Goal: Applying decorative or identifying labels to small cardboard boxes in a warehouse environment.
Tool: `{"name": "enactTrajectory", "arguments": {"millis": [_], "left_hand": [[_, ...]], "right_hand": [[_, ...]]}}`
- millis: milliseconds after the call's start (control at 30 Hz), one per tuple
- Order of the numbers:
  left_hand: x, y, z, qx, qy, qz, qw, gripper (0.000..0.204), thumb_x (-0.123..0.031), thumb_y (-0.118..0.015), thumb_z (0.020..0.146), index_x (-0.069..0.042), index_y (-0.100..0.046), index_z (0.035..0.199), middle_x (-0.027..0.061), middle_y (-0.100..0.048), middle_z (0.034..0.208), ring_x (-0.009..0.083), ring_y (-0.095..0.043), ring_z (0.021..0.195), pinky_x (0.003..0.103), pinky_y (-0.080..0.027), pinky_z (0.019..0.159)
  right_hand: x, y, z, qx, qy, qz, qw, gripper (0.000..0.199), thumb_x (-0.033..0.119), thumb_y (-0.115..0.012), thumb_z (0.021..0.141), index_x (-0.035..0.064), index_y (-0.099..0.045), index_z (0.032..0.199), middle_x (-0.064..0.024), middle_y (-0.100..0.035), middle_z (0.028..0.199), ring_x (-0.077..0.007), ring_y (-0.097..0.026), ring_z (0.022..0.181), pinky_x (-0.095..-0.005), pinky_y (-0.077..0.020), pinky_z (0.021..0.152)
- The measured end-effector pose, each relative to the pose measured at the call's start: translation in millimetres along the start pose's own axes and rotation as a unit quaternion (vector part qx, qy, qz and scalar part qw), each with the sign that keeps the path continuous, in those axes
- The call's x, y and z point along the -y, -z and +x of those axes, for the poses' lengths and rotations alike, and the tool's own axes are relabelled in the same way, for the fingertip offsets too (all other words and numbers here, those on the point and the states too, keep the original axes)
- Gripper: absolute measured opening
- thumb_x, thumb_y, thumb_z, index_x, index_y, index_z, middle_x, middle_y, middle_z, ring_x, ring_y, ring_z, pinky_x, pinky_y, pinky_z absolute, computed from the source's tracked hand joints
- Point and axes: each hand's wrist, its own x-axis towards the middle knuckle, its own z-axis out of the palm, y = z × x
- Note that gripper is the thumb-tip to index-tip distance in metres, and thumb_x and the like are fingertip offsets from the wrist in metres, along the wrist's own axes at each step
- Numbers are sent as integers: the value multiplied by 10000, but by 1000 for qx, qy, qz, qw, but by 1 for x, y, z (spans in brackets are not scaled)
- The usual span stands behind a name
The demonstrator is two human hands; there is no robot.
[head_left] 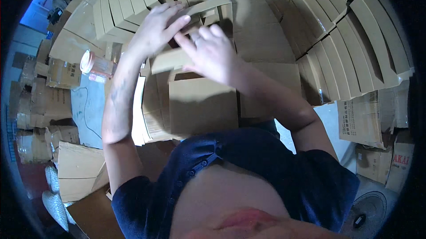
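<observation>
As one brown carton [203, 105] lies partly open beneath the left hand [155, 28] and the right hand [215, 52], the folding of its flaps [167, 60] is judged to be the step in hand; whether either grip is closed on them cannot be told, contact being partly hidden. Next, even pressing is probably called for. One lidded jar [98, 65] and, at right, two rows of boxes [355, 61] are counted

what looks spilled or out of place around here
I see no spill. The lidded jar, left of the left forearm, stands out slightly, since cardboard boxes make up most of the surroundings. The raised cardboard flaps near the left hand and right hand look ordinary.
</observation>
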Motion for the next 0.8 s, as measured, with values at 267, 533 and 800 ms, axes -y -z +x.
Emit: {"name": "enactTrajectory", "arguments": {"millis": [267,533,800], "left_hand": [[40,-30,0,100,84,228,965,629,-181,-555,860,-141,-362,1458,130,-627,1091,335,-636,936,406,-524,729],[15,-65,-97,-26,-35,255,966,642,-334,-639,841,-197,-433,1434,79,-565,1138,246,-540,1017,417,-402,942],[-38,-86,-155,86,113,73,987,734,-596,-562,859,-154,-443,1432,155,-326,1516,401,-250,1412,575,-170,1140]], "right_hand": [[-39,66,-64,-125,-12,51,991,267,153,-661,761,139,-649,1027,-29,-612,938,-209,-562,925,-393,-407,813],[-101,45,-114,62,-139,-207,966,402,190,-642,759,162,-586,1156,-74,-582,1075,-256,-543,1012,-416,-410,897],[-96,23,-132,162,-147,-28,975,493,366,-700,799,103,-547,1187,-107,-558,1209,-305,-529,1118,-454,-405,959]]}}
